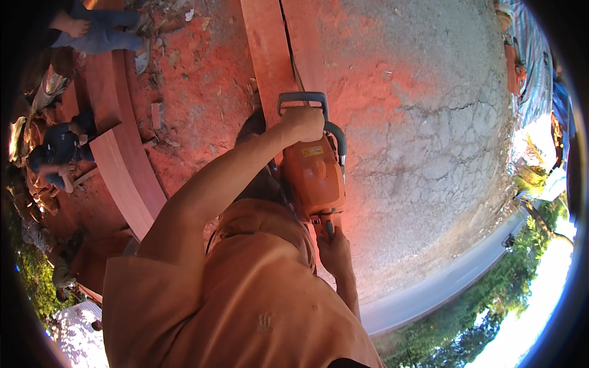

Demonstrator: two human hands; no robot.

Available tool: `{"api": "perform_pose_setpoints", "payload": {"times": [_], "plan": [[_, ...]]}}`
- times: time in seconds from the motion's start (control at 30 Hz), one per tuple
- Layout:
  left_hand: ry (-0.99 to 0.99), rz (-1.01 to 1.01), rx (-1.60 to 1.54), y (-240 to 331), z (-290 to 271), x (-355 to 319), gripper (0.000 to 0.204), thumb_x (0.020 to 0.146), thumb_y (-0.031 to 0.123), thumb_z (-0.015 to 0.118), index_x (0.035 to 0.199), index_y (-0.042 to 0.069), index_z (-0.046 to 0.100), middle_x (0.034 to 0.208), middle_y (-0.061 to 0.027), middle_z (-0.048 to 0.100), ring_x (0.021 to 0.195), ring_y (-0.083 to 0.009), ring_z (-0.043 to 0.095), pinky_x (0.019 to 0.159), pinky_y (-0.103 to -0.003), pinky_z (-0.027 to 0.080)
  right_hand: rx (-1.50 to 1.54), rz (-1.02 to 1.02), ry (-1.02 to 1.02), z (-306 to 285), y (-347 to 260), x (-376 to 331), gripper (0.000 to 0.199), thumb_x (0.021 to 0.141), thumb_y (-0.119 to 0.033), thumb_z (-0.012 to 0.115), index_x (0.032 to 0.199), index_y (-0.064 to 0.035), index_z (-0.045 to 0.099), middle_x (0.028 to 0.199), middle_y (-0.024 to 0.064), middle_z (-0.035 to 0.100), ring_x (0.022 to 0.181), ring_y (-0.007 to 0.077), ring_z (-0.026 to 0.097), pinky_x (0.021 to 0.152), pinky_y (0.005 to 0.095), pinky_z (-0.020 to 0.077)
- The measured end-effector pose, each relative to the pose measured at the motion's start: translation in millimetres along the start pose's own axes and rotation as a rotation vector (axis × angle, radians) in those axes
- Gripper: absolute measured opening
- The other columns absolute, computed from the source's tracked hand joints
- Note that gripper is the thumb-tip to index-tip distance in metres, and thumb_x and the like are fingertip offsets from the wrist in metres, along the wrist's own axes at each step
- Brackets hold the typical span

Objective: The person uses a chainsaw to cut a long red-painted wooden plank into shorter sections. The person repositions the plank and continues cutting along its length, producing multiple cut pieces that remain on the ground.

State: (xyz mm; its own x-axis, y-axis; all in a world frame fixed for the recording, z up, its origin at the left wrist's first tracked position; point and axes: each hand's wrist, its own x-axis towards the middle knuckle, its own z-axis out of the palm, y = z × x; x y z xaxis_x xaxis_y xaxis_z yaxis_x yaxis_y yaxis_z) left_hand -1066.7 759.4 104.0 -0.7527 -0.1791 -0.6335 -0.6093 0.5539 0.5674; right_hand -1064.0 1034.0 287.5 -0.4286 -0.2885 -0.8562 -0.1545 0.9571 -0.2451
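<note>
An orange chainsaw [314,178] lies in front of my body, its front pointing away from me. My left hand [305,124] is closed around its front handle, just behind the dark hand guard [302,96]. Nearer to me, my right hand [335,250] is wrapped around the rear handle. Ahead of the saw runs a long reddish wooden plank [265,52], with a dark, narrow slit along its length. The saw's front end meets the plank at this slit. How deep the bar sits in the wood cannot be made out.
Reddish sawdust covers the ground on both sides of the plank. At left lie more reddish boards [123,178], with a person in dark clothes [61,144] beside them. Another person in blue trousers [110,30] is at the far left. A paved road [442,285] curves past at lower right.
</note>
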Motion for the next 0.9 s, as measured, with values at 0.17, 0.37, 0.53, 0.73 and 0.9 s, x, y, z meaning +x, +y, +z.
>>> {"api": "perform_pose_setpoints", "payload": {"times": [0.17,0.37,0.53,0.73,0.9], "plan": [[-0.030,0.036,0.003,-5,-5,4,0.041,0.087,0.030,0.063,0.114,0.000,0.069,0.107,-0.0230,0.071,0.099,-0.0374,0.070,0.082,-0.049,0.057,0.017,0.050,-0.035,-9,-15,-6,0.029,0.088,-0.021,0.060,0.099,0.0057,0.053,0.091,0.0325,0.066,0.090,0.0524,0.063,0.075,0.0553,0.0499],[0.034,-0.012,-0.043,-26,-14,20,0.039,0.086,0.026,0.062,0.113,0.000,0.069,0.107,-0.0229,0.071,0.098,-0.0366,0.070,0.082,-0.047,0.057,0.005,-0.003,0.002,1,-31,23,0.031,0.087,-0.021,0.060,0.099,0.0065,0.054,0.089,0.0330,0.065,0.091,0.0525,0.062,0.075,0.0553,0.0497],[-0.087,-0.007,-0.034,-44,-33,40,0.040,0.086,0.028,0.060,0.112,-0.001,0.070,0.112,-0.0225,0.070,0.103,-0.0359,0.069,0.086,-0.046,0.056,0.028,-0.008,0.011,2,-46,43,0.031,0.086,-0.021,0.060,0.096,0.0073,0.055,0.090,0.0336,0.065,0.091,0.0523,0.062,0.075,0.0551,0.0496],[-0.038,0.049,0.014,-64,-26,60,0.043,0.088,0.029,0.057,0.115,-0.002,0.070,0.124,-0.0212,0.066,0.111,-0.0358,0.065,0.095,-0.046,0.052,-0.045,0.031,0.006,0,-60,59,0.029,0.088,-0.019,0.065,0.103,0.0050,0.061,0.089,0.0266,0.070,0.088,0.0417,0.070,0.073,0.0455,0.0528],[-0.015,0.071,0.048,-84,-22,78,0.045,0.089,0.030,0.054,0.118,-0.002,0.069,0.126,-0.0201,0.065,0.115,-0.0338,0.064,0.098,-0.045,0.050,-0.008,0.047,-0.021,-1,-78,73,0.029,0.085,-0.019,0.061,0.096,0.0071,0.057,0.091,0.0318,0.066,0.091,0.0485,0.065,0.076,0.0517,0.0506]]}}
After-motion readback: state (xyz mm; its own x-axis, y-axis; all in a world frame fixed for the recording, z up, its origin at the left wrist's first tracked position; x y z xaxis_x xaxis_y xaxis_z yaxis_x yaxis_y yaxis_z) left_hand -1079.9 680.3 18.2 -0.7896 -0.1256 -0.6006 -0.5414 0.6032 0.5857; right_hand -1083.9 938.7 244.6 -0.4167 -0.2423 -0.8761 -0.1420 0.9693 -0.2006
